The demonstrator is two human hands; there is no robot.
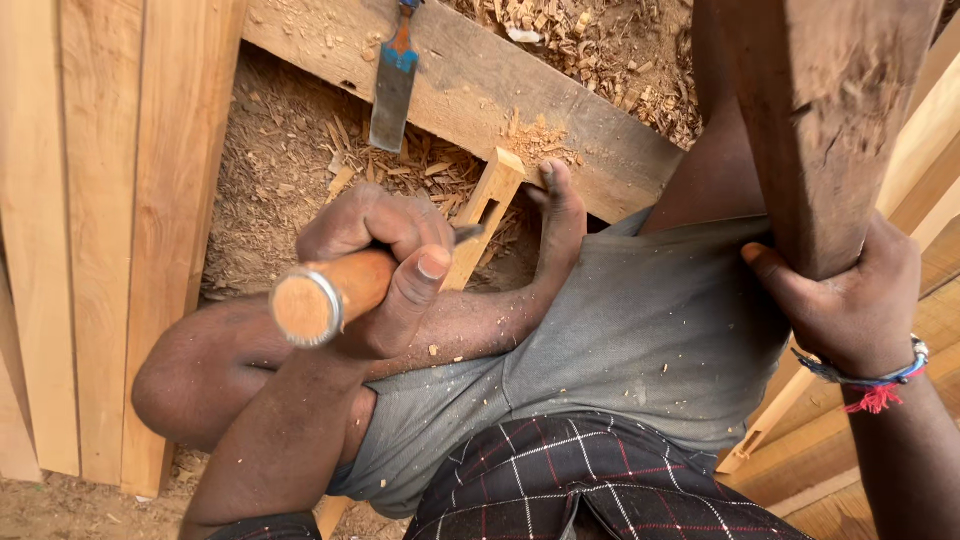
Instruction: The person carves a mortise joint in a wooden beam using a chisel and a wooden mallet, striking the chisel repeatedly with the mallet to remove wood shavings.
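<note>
Gripping a chisel by its round wooden handle (325, 300), the left hand (385, 265) has its fingers clenched tight around it, thumb pressed along the side. The chisel tip points down at a pale wooden piece with a slot cut in it (485, 210). That piece lies on the ground among wood chips (420, 170), just beside the person's bare foot (560, 215), which seems to touch it and hold it.

The right hand (850, 300) is closed around a thick dark wooden club (825, 120), lifted high near the camera. A beaded bracelet (870, 380) sits on that wrist.

A second chisel with a blue band (395, 85) rests on a rough beam (520, 95) further away. Light planks (100, 230) stand on the left.

To do this well, I think the chisel should stay straight up over the slot, the foot should keep the piece from sliding, and the club should land flat on the handle end, away from the thumb.
</note>
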